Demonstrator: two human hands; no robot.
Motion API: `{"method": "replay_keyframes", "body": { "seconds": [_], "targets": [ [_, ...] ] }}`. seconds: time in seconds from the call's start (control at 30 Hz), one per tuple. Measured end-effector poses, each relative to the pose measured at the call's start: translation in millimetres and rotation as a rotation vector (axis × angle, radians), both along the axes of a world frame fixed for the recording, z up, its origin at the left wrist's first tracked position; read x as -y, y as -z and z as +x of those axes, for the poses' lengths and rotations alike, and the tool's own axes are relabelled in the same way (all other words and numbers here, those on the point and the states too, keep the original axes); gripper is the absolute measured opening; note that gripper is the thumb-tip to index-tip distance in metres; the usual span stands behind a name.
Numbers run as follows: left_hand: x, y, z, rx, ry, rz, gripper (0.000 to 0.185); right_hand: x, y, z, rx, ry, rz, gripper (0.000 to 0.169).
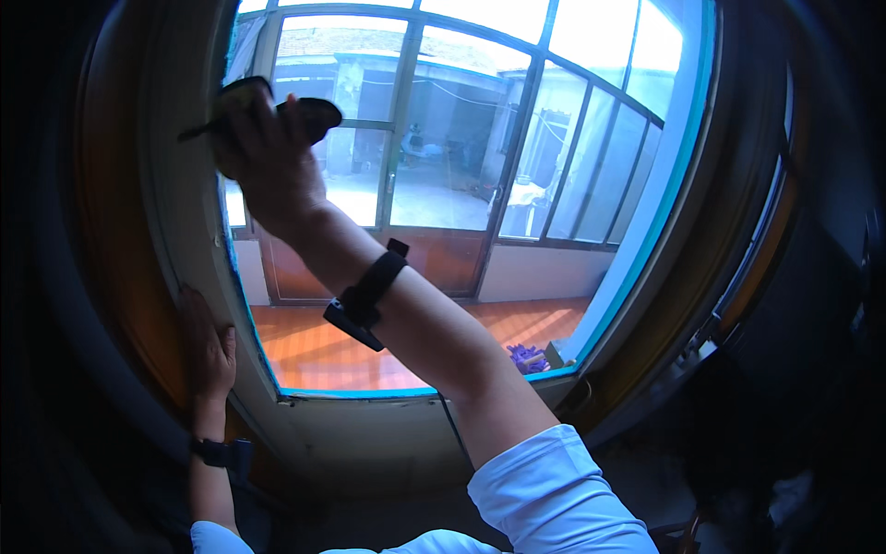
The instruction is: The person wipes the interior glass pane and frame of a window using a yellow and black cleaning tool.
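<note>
My right hand (266,156) is raised to the upper left edge of a window pane (450,159) and grips a dark cloth (315,118), part of which sticks out past the fingers. Something thin and dark pokes out on the left of that hand; what it is cannot be told. Lower down, my left hand (211,346) lies with fingers extended against the pale window frame (252,374) at its left side, holding nothing that shows. A black strap with a device (370,294) is on my right forearm, and another (221,453) is on my left wrist.
Turquoise edging (623,291) borders the pane. Through it appear an orange-brown floor (332,346), a glazed partition with a door (443,263), and a purple fringed object (527,359) near the lower right corner. A metal latch (702,336) is at right. A dark cord hangs below the pane.
</note>
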State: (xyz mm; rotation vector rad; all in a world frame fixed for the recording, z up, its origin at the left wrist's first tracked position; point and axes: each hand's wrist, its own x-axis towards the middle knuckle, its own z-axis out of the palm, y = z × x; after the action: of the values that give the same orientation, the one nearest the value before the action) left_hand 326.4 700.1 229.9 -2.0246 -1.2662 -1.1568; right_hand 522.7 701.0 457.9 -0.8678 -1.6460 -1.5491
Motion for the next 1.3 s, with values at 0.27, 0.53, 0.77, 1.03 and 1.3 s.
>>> {"method": "replay_keyframes", "body": {
  "seconds": [0.27,0.53,0.77,1.03,1.3],
  "targets": [
    [-14.7,1.3,15.7,0.007,0.081,0.171,0.064,44.3,-22.8,104.7,0.049,0.004,0.031,0.052],
    [-16.5,4.5,13.0,0.061,0.056,0.278,0.063,146.9,-72.6,319.3,-0.168,0.223,0.242,0.043],
    [-27.4,11.3,25.5,0.125,0.037,0.315,0.071,218.2,-48.8,484.0,-0.366,0.404,0.344,0.046],
    [-28.4,10.2,32.0,0.167,0.039,0.365,0.071,175.9,-8.9,402.1,-0.467,0.367,0.33,0.049],
    [-28.5,10.9,20.0,0.163,0.076,0.363,0.07,65.8,7.3,170.8,-0.343,0.077,0.184,0.058]
  ]
}}
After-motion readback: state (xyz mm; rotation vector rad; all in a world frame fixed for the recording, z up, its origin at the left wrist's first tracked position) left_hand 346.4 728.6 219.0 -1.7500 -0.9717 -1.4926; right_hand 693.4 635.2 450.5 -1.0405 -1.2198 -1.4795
